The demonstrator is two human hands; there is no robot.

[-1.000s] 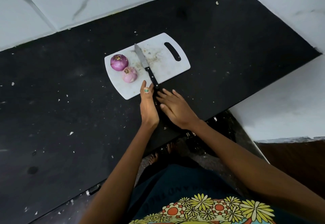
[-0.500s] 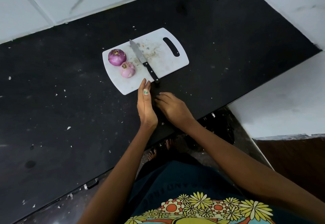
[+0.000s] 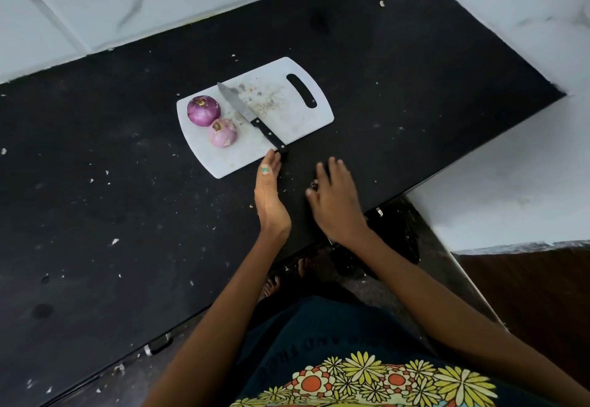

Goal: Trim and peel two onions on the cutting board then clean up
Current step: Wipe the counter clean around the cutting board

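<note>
A: What sits on the white plastic cutting board (image 3: 287, 119) with the slot handle?

B: Two peeled onions at its left end, touching each other. The darker purple round onion (image 3: 203, 110) is farther from the person; the paler pink onion (image 3: 223, 133) lies just nearer. Both show a brown trimmed end facing up.

A: And the knife?

B: A steel-bladed kitchen knife with a black riveted handle (image 3: 248, 113) lies diagonally across the board, just right of the onions, tip toward the tiled wall. The end of the handle reaches past the board's near edge, over the black stone countertop (image 3: 95, 183).

A: Anything else on the board?

B: Brownish crumbs and smears around the middle, between the blade and the slot.

A: The hands?

B: The left hand (image 3: 269, 195) stands on its edge on the countertop, fingers straight and pressed together, holding nothing. Its fingertips are at the board's near edge, right by the end of the knife handle; whether they touch it I cannot tell. The right hand (image 3: 335, 199) lies palm down just beside it, fingers spread and relaxed over the counter, also holding nothing. A few small scraps (image 3: 313, 184) lie on the counter at its thumb side.

A: The countertop itself?

B: Dotted with pale flecks all over.
</note>
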